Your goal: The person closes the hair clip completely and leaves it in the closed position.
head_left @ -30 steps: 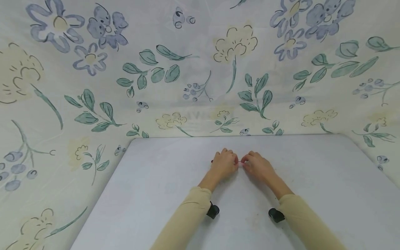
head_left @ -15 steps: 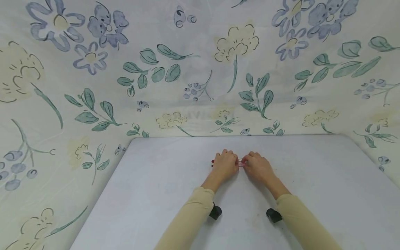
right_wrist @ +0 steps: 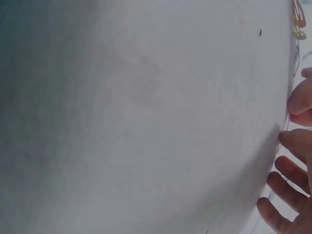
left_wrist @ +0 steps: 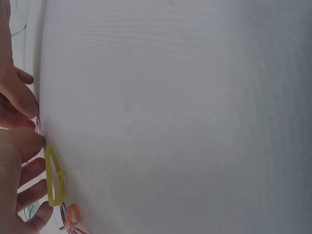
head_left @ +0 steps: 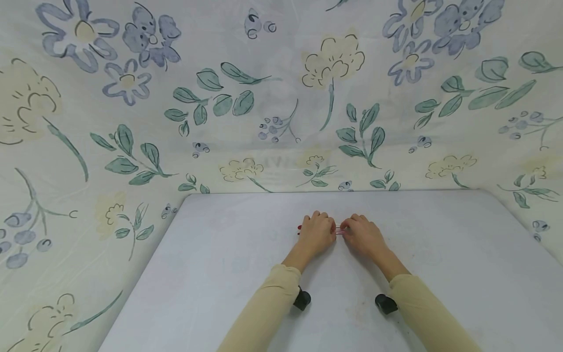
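My left hand and right hand are close together near the far side of the table. Thumb and fingertips of each pinch thin pinkish strands that span the small gap between them. Red tips stick out on the left beyond the left hand. In the left wrist view, a yellow snap hair clip hangs beside the left fingers, with an orange hair clip below it. The right wrist view shows a reddish-orange clip past the left hand. Curled fingers hide much of the strands.
A white tabletop lies under both arms. Behind it, floral cloth rises from the far edge and wraps both sides. Black wrist cameras sit at the inner side of the sleeves.
A second strand now shows in the gap between the hands, and two red tips show at the left where one dark tip showed before. Both forearms have shifted slightly.
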`<state>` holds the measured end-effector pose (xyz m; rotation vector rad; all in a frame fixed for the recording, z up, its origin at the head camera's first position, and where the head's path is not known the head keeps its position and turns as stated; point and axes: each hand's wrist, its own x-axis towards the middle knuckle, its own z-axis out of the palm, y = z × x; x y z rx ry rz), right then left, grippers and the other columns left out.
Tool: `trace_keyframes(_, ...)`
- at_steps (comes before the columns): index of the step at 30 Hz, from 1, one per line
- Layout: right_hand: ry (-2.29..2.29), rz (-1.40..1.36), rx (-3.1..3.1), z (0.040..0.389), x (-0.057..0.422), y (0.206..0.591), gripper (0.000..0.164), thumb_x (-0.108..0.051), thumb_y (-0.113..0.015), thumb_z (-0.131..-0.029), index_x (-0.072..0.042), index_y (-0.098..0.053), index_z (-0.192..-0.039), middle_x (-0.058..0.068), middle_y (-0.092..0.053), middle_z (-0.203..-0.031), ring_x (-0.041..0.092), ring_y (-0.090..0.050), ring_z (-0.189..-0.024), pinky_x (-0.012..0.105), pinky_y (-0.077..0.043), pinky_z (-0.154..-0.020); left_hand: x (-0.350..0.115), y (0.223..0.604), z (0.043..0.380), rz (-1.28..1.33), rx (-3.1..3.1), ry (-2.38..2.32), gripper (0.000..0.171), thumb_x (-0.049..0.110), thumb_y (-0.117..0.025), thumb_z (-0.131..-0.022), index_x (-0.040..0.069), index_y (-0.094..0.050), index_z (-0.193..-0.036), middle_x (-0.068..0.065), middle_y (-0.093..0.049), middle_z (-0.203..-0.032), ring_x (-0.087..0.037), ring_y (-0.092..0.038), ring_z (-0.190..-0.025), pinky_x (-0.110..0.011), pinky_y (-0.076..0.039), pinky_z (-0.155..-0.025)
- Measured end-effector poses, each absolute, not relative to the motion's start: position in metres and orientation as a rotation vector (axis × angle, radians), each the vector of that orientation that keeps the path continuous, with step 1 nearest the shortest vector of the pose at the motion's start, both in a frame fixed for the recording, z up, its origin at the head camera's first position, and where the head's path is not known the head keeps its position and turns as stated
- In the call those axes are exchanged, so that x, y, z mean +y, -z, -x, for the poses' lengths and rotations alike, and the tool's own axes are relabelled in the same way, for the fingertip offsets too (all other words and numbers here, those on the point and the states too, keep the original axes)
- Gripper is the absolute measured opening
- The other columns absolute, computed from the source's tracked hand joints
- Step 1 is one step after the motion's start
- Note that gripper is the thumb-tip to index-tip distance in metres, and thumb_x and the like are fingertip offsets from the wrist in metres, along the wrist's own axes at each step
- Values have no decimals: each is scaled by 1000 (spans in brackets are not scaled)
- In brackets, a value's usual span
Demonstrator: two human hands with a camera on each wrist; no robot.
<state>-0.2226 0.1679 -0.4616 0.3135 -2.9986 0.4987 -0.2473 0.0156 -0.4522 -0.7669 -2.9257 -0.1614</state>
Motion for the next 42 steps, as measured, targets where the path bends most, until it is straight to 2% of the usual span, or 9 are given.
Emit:
trace_keyframes(9,-548,-319,-2979,220,168,461,20,-13,-70,-90,-6,-69,-109,10,-64,-106,31,-57,-108,51,-49,-90,7,452,248,816,-2894,179,17,27,-70,-88,19,-72,-104,2,-67,-102,-19,-58,-102,-38,-47,-82)
trace_keyframes(19,-762,-341,-2875,212,162,455,31,-14,-72,-90,-5,-65,-119,11,-63,-113,31,-57,-112,48,-49,-96,-18,446,249,799,-2874,505,23,25,-68,-90,17,-71,-112,0,-66,-117,-20,-56,-113,-43,-47,-94)
trace_keyframes(23,-932,-384,-2796,207,153,452,32,-11,-72,-89,-4,-64,-119,12,-64,-112,31,-60,-107,47,-51,-92,-33,445,248,771,-2826,719,23,22,-67,-90,14,-70,-111,-1,-67,-114,-21,-57,-111,-43,-46,-94)
trace_keyframes(30,-1185,-407,-2690,197,137,456,33,-9,-70,-89,-3,-62,-121,13,-65,-115,28,-60,-106,46,-51,-93,-58,449,243,715,-2724,1077,25,18,-68,-87,8,-70,-111,-7,-68,-108,-24,-59,-102,-39,-50,-87)
trace_keyframes(42,-1260,-286,-2754,185,109,461,35,-11,-73,-86,-5,-64,-119,8,-66,-110,25,-60,-103,44,-51,-92,-83,454,227,671,-2795,1245,29,20,-73,-84,10,-70,-111,-5,-68,-108,-23,-58,-103,-38,-47,-86)
